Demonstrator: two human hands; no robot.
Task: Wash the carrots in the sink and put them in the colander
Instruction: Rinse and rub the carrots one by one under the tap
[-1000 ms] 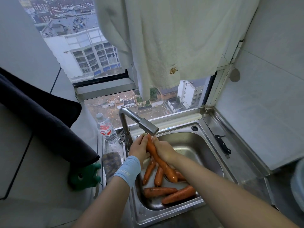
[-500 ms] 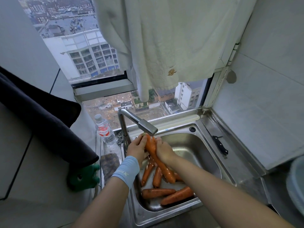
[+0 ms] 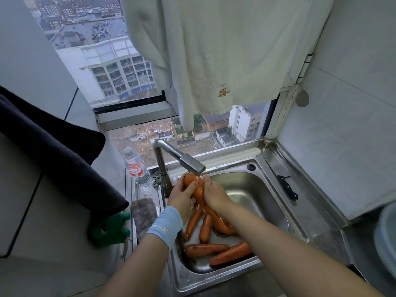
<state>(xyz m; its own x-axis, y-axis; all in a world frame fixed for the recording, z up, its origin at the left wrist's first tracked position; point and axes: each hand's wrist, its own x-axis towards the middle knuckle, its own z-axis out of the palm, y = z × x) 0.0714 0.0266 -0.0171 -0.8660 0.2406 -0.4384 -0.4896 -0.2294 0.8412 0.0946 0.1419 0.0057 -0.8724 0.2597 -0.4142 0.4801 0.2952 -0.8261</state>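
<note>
A long orange carrot is held upright-tilted under the faucet spout, over the steel sink. My left hand, with a light blue wristband, grips its upper part from the left. My right hand curls round it from the right. The carrot's lower end reaches down toward several other carrots lying in the sink's near left part. A pale round container, possibly the colander, shows only partly at the right edge.
A water bottle stands left of the faucet, with a dark scrub pad and a green glove-like thing nearer me. A black-handled knife lies on the sink's right ledge. A white towel hangs overhead; dark cloth drapes left.
Both hands stay on the same carrot under the faucet; the fingers have shifted slightly along its top. The other carrots have not moved.
</note>
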